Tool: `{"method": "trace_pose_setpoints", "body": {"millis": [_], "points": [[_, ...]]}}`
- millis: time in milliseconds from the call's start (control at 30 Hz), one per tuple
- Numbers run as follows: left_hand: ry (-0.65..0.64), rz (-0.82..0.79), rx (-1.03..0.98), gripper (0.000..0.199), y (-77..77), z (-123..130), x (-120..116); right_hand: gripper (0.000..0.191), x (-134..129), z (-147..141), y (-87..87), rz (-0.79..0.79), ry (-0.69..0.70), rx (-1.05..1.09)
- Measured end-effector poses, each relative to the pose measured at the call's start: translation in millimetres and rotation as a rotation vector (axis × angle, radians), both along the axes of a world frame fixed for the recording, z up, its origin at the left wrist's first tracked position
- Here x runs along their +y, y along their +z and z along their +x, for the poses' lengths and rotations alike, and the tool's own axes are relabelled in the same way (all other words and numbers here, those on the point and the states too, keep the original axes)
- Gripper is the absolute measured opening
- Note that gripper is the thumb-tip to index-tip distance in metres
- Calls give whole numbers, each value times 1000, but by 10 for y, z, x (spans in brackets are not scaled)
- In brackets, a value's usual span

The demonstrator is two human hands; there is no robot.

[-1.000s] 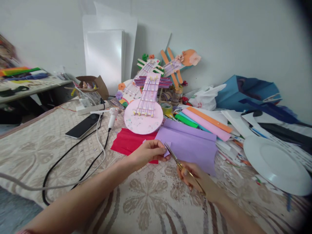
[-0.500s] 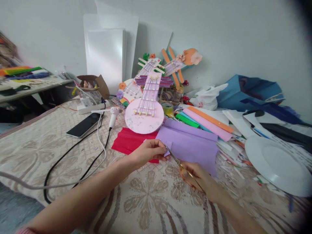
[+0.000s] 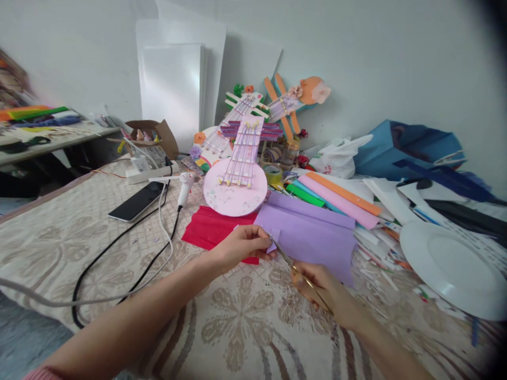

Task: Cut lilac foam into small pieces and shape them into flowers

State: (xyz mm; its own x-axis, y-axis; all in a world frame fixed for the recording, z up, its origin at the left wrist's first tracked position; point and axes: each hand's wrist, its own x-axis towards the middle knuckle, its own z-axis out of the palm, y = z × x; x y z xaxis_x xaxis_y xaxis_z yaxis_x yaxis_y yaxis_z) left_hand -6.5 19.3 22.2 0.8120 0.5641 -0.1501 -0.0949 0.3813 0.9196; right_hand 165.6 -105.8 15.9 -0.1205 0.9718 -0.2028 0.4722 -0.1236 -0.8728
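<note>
My left hand (image 3: pixel 250 243) pinches a small piece of purple crepe paper (image 3: pixel 274 241) between thumb and fingers. Gold-handled scissors (image 3: pixel 289 262) are gripped in my right hand (image 3: pixel 317 285), their tips at the edge of that small piece. Behind my hands a larger sheet of purple crepe paper (image 3: pixel 312 237) lies flat, with its far side rolled. A red crepe paper sheet (image 3: pixel 209 232) is partly under my left hand. Just beyond stands a pink paper guitar (image 3: pixel 236 198) with strings and yellow pegs.
On the left lie a phone (image 3: pixel 137 202), a white glue gun (image 3: pixel 184 190) and looping cables. Coloured paper rolls (image 3: pixel 340 198), paper scraps and a white plate (image 3: pixel 447 264) spread over the right. More decorated guitars (image 3: pixel 295 100) and a blue bag (image 3: pixel 404 150) are by the wall.
Both hands keep nearly the same pose, with the scissors at the small purple piece. The whole view has shifted very slightly.
</note>
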Motion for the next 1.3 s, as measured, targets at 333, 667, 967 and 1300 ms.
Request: {"method": "trace_pose_setpoints", "body": {"millis": [333,667,967,1300], "points": [[9,35,23,23,-33,9,-2,31,109,157,-53,210,-235,-448],[9,108,139,28,-118,59,-142,17,193,445,-135,337,-444,-1027],[-20,134,127,28,-168,82,-175,24,105,-37,-12,173,-238,148],[-38,165,121,28,-168,91,-195,19,108,-139,-75,119,-288,339]]}}
